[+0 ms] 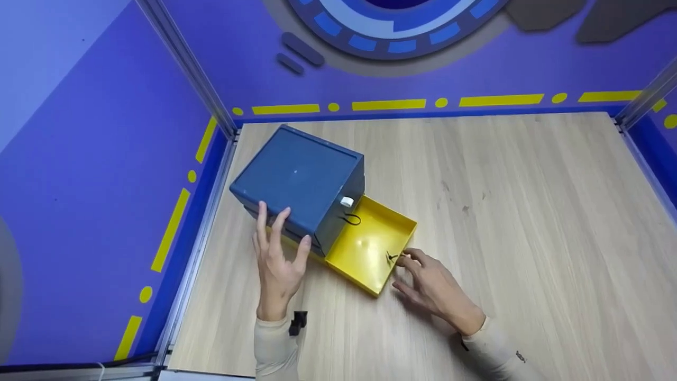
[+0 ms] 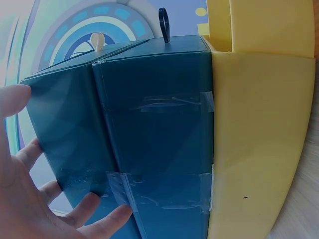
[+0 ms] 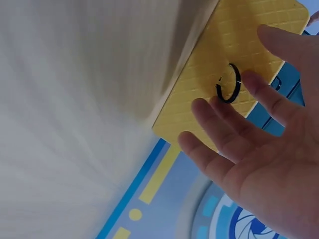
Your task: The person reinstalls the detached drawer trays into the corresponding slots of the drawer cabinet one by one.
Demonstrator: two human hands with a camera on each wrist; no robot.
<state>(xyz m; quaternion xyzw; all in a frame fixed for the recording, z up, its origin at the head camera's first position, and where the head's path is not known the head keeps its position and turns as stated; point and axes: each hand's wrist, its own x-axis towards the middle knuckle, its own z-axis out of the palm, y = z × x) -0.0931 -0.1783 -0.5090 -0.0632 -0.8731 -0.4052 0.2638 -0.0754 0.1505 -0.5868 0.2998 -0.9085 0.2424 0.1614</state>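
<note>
A small dark-blue drawer box (image 1: pixel 299 169) stands at an angle on the table, its yellow bottom drawer (image 1: pixel 365 246) pulled well out. My left hand (image 1: pixel 277 264) is spread along the box's near side, fingertips against the blue panels (image 2: pixel 159 144). At the drawer's front, my right hand (image 1: pixel 436 286) has its fingers loosely bent beside the black loop pull (image 3: pixel 237 92). The index and middle fingertips lie close to that loop; whether they touch it is unclear. A white tab (image 1: pixel 347 201) and another black loop (image 1: pixel 355 219) stick out from the upper drawers.
The wood-grain table (image 1: pixel 508 211) extends to the right of the box. Blue-purple panels (image 1: pixel 158 185) with yellow dashes wall it in at the left and back. Clear tape (image 2: pixel 174 102) crosses the blue side of the box.
</note>
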